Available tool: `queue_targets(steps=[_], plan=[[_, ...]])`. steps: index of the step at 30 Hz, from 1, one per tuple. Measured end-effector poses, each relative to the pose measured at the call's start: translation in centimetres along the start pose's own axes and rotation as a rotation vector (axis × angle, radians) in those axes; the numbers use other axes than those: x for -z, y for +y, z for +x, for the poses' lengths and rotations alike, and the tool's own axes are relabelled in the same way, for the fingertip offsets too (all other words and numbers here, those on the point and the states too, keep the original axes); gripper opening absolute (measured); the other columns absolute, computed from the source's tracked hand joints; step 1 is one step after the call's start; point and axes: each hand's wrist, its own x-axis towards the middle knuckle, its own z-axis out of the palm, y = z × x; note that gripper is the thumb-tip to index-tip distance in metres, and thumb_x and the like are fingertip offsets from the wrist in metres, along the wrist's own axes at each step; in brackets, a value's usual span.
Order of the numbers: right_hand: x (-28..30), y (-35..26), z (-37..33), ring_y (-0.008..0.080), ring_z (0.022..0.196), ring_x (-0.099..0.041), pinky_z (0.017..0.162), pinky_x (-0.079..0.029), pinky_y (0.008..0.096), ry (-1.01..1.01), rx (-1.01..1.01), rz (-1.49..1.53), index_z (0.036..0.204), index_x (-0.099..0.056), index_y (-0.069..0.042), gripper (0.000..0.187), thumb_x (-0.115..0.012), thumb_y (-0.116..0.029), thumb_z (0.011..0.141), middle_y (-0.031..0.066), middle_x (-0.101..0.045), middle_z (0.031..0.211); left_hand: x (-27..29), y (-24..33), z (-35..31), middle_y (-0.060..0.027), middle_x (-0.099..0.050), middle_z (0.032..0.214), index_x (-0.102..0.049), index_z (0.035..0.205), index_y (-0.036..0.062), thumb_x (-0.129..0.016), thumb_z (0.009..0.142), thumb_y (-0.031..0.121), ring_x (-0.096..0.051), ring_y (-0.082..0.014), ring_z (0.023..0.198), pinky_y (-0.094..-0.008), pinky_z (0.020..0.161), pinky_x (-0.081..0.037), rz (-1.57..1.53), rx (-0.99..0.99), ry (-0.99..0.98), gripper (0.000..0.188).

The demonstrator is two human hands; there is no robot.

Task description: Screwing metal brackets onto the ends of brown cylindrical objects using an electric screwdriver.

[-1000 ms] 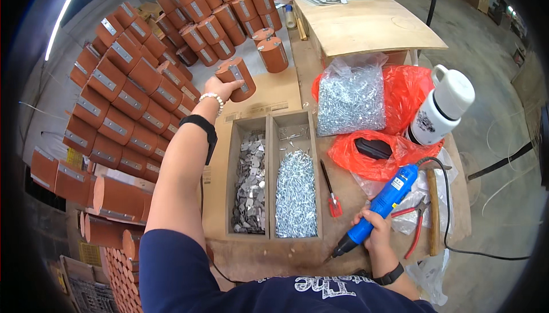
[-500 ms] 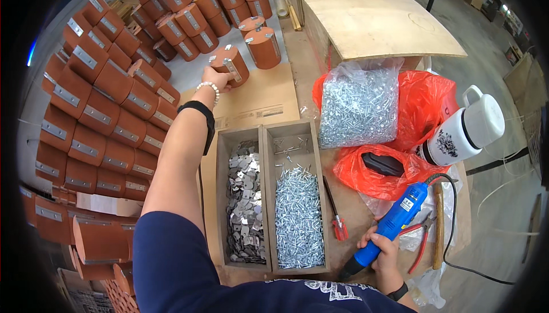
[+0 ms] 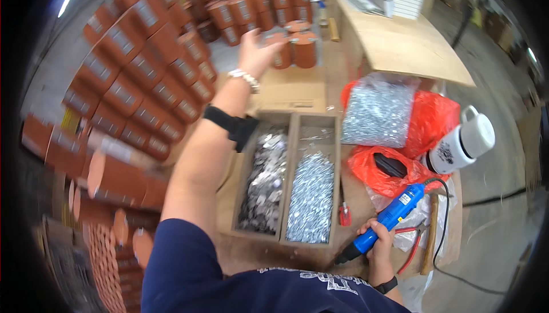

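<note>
My left hand (image 3: 258, 53) is stretched out over the far side of the bench, slightly blurred, its fingers spread with nothing in them. Just beyond its fingers a reddish-brown cylinder (image 3: 281, 56) stands upright beside another brown cylinder (image 3: 303, 51). In my right hand (image 3: 378, 240), at the near right, is a blue corded electric screwdriver (image 3: 394, 213), its black nose pointing down to the left. Between my arms stands a two-part wooden box. Its left compartment holds flat metal pieces (image 3: 267, 178), its right one silver screws (image 3: 311, 198).
Stacked brown cylinders with metal strips (image 3: 128, 93) fill the left and back. Right of the box lie a red-handled screwdriver (image 3: 344, 214), a clear bag of screws (image 3: 377, 113), red plastic bags (image 3: 366, 178), pliers (image 3: 409, 250) and a wooden handle (image 3: 430, 233). A white bottle (image 3: 457, 144) stands behind.
My left hand has let go of the cylinder, which now stands closer to the other upright ones. The whole view has shifted; my right hand keeps hold of the electric screwdriver.
</note>
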Motion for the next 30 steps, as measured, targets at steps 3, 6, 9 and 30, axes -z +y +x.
queue_targets(steps=[3,6,9,30], plan=[[1.6,0.5,0.8,0.0209,0.054,-0.052,0.053,-0.046,0.035,-0.012,0.002,0.004,0.093,-0.038,0.0,0.031,-0.054,-0.008,0.068,0.0094,-0.049,0.065,0.6,9.2,-6.8,-0.0206,-0.045,0.113,-0.033,0.118,-0.0042,-0.069,0.063,0.017,-0.047,-0.0282,0.105,-0.0346,0.083,-0.042,-0.422,-0.14,-0.065,0.068],[1.3,0.2,0.6,0.0204,0.055,-0.05,0.054,-0.046,0.0349,-0.02,0.011,0.018,0.094,-0.038,0.0,0.031,-0.053,-0.008,0.069,0.0089,-0.048,0.065,5.2,14.8,-12.6,-0.0186,-0.039,0.121,-0.033,0.119,-0.0018,-0.068,0.069,0.012,-0.04,-0.0252,0.114,-0.0313,0.092,-0.034,-0.2,-0.398,0.005,0.062],[1.2,0.3,1.1,0.0209,0.055,-0.05,0.054,-0.045,0.035,-0.02,-0.007,0.04,0.098,-0.037,-0.001,0.034,-0.053,-0.008,0.069,0.0085,-0.047,0.064,11.4,16.5,-16.6,-0.0105,-0.052,0.104,-0.047,0.109,0.0013,-0.069,0.067,0.01,-0.047,-0.0189,0.101,-0.0297,0.088,-0.036,0.153,-0.59,0.308,0.049],[1.6,0.6,2.0,0.022,0.053,-0.051,0.051,-0.046,0.0354,-0.094,-0.019,0.043,0.079,-0.042,-0.003,0.019,-0.057,-0.008,0.068,0.0084,-0.047,0.062,26.1,13.7,-21.7,-0.0258,-0.05,0.105,-0.038,0.117,-0.0031,-0.075,0.049,0.032,-0.052,-0.0321,0.098,-0.0348,0.08,-0.045,0.765,-0.035,0.528,0.085]])
